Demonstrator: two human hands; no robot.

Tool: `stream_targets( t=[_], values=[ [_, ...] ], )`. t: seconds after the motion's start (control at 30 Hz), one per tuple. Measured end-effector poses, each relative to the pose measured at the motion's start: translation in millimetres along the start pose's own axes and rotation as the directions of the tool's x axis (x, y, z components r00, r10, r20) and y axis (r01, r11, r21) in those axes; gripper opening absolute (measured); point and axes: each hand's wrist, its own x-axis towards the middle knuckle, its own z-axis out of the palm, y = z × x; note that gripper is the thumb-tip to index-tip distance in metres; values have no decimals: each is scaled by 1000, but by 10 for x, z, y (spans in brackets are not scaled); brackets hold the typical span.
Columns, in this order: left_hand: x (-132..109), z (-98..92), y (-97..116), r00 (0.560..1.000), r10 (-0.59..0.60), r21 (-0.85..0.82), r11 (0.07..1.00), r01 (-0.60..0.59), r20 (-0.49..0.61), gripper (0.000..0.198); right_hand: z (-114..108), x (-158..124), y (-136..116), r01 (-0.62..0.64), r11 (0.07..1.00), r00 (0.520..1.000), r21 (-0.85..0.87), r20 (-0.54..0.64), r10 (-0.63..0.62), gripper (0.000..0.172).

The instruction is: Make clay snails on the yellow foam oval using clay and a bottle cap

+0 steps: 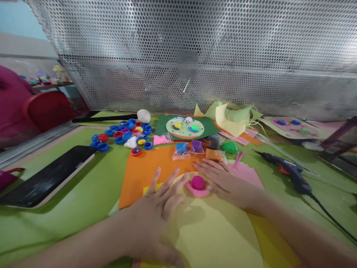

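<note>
My left hand (157,206) lies flat with fingers spread on a pale yellow paper disc (212,230), its fingertips reaching the orange sheet (145,171). My right hand (223,180) rests palm down, fingers stretched out to the left, just right of a magenta clay ball (198,182) that sits on a pink clay strip (196,192). Neither hand holds anything. The ball lies between the two hands near the disc's top edge.
Small bags of coloured clay (189,149) lie beyond the hands. Blue and red bottle caps (125,136) pile at the back left. A black tablet (47,176) lies left, a glue gun (290,171) with its cord right. A perforated metal screen (195,48) stands behind.
</note>
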Motion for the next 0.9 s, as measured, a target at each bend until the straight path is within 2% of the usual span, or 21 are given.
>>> stream_targets(
  t=[0.2, 0.47, 0.7, 0.8, 0.9],
  values=[
    [-25, -61, 69, 986, -138, -14, 990, 140, 97, 107, 11, 6, -34, -29, 999, 1000, -15, -13, 29, 54],
    [-97, -149, 82, 911, -346, 51, 938, 344, 223, 120, -21, -62, -252, -53, 998, 999, 45, 4, 53, 58],
    [-99, -235, 91, 946, -237, -14, 969, 246, 222, 109, -42, -49, -379, 101, 994, 994, -52, 34, -99, 57],
    [-106, -237, 102, 954, -223, -28, 972, 233, 202, 101, -34, -50, -393, 130, 984, 991, -125, -11, -133, 55],
    [-120, -204, 100, 961, -214, -27, 975, 222, 175, 100, -49, -73, -419, 208, 952, 975, -223, -32, -221, 49]
  ],
)
